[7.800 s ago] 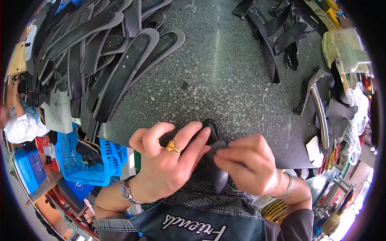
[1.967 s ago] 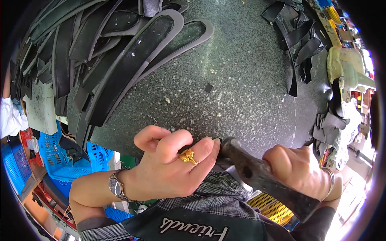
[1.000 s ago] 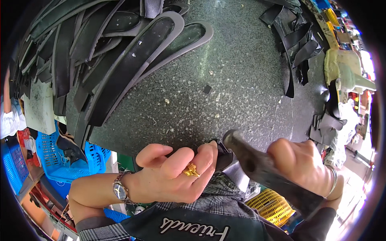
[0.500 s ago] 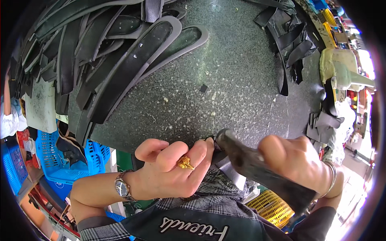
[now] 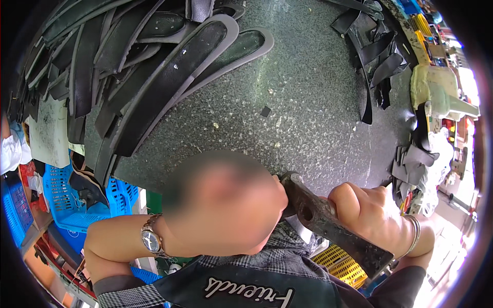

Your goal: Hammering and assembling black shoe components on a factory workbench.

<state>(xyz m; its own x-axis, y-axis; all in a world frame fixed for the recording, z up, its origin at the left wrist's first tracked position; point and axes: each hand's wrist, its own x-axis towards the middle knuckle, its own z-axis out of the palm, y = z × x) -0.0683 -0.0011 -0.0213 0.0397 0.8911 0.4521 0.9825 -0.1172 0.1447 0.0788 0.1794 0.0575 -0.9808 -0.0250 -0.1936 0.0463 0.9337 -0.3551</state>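
In my right hand (image 5: 367,213) is a hammer (image 5: 341,237), its handle mostly hidden by my closed fingers. The dark metal head slants across from the apron side, and its rounded end lies close by the fingertips of my left hand (image 5: 226,210). A blur covers most of the left hand; the half-second-old frame shows its fingers curled at the table's near edge. What they hold is hidden behind the fingers and the hammer head. Below the hammer, part of a grey strip (image 5: 299,226) shows over my lap.
Black straps with grey rims (image 5: 174,77) are heaped on the speckled dark table (image 5: 308,128) at left. Cut black strips (image 5: 372,56) lie far right, more scraps (image 5: 413,161) at the right edge. Blue baskets (image 5: 77,215) stand left, a yellow basket (image 5: 341,264) below right.
The hammer and my right hand have shifted slightly lower, and more of the head's side shows. My left hand has moved a little right. The whole view has shifted slightly.
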